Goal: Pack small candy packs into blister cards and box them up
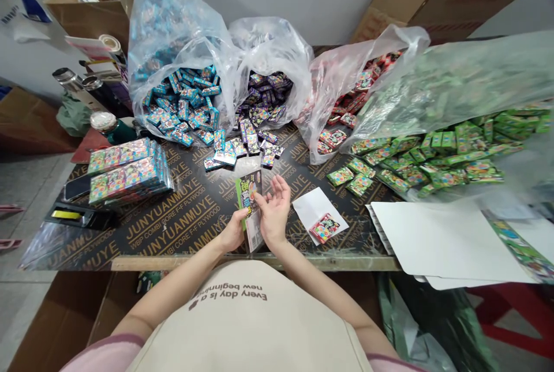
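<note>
My left hand [234, 232] grips the lower edge of a printed display card [250, 206] that stands upright over the near edge of the plywood table [182, 219]. My right hand [273, 209] touches the card's right side with its thumb, the fingers spread above it. A small red packet [324, 228] lies on a white sheet [315, 206] just right of my hands. Loose blue and purple packets [236, 150] are scattered beyond the card.
Clear bags spill blue packets [186, 104], purple packets [264, 101], red packets [346, 106] and green packets [437, 153] across the back. A stack of filled cards [127, 173] sits at left, white boards [437, 239] at right. Cardboard boxes stand behind and below.
</note>
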